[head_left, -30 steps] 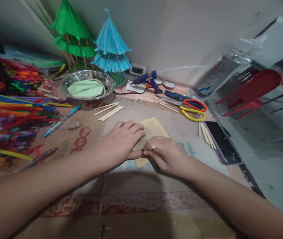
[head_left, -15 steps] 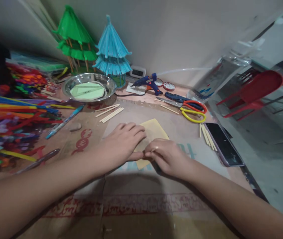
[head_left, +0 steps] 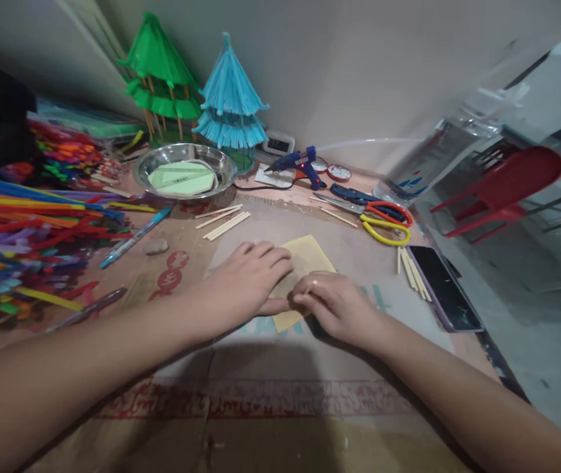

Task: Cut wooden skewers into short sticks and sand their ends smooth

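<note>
A yellow sheet of paper (head_left: 307, 257) lies flat on the cardboard-covered table (head_left: 261, 407). My left hand (head_left: 246, 279) rests palm down on the sheet's left part, fingers spread over it. My right hand (head_left: 337, 305) presses the sheet's near edge, fingertips meeting my left thumb. Both hands cover much of the paper, so what the fingers pinch is hidden.
Coloured straws (head_left: 24, 223) pile at the left. A steel bowl (head_left: 184, 174) with green paper, green (head_left: 159, 79) and blue (head_left: 230, 98) straw towers, a glue gun (head_left: 297, 164), scissors (head_left: 383, 220), wooden sticks (head_left: 221, 220), a pen (head_left: 135, 236) and a phone (head_left: 441, 286) surround the hands.
The view shifted slightly. My hands stay on the yellow paper; my right fingers have moved a little farther onto the sheet.
</note>
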The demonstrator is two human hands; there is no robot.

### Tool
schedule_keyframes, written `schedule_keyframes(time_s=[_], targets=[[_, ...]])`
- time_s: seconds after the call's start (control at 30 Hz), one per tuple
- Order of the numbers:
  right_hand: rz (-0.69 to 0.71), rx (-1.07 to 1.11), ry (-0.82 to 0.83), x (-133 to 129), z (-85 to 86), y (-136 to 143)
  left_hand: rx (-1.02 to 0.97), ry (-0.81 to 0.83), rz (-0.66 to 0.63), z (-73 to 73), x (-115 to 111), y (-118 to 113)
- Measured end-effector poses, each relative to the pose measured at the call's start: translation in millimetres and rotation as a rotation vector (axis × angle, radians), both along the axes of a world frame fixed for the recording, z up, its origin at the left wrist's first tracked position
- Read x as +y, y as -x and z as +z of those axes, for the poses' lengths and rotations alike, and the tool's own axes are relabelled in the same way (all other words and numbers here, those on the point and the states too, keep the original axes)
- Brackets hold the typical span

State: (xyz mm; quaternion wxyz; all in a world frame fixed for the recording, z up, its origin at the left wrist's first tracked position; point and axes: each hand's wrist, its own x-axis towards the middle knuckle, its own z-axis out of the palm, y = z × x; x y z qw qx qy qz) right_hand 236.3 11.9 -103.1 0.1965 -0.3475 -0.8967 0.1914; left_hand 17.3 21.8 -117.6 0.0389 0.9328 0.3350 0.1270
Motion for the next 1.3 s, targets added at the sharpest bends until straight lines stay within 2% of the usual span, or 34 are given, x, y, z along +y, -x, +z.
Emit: schedule_keyframes(time_s=[0.13,0.23,0.33,0.47,0.57,0.73,0.97,1.07,1.2,1.3], targets=[[-0.025,-0.053,-0.051,1,-0.4,1,-0.003,-0.013,0.015,-2.2,1,0],[0.003,-0.039,-0.008,2,-0.5,1,-0.004,-0.017,-0.005,-3.0,1,1],[-0.015,-0.041,-0.037,1,-0.5,0,0.0,-0.02,0.006,-1.9,1,1],[-0.02,-0.023,0.012,0,-0.5,-1,0.02,-0.009,0.008,-0.3,1,0],[-0.03,-0.025,-0.031,-1,0.4,1,0.02,0.0,0.018,-0.3,1,0],[0.02,-0.014,0.021,-2,1.6,2,0.012,-0.007,0.005,-1.5,1,-1],[0.013,0.009,0.029,3,-0.9,-2,0.011,0.018,0.005,-1.5,2,-1],[-0.037,-0.032,-0.058,5,-1.1,0,0.008,0.013,0.014,-1.8,2,-1],[-0.018,-0.038,-0.002,8,-3.0,2,0.005,0.018,0.001,-1.3,2,-1],[-0.06,-0.007,-0.036,10,-4.5,2,0.017,0.02,0.013,-0.3,2,-1]])
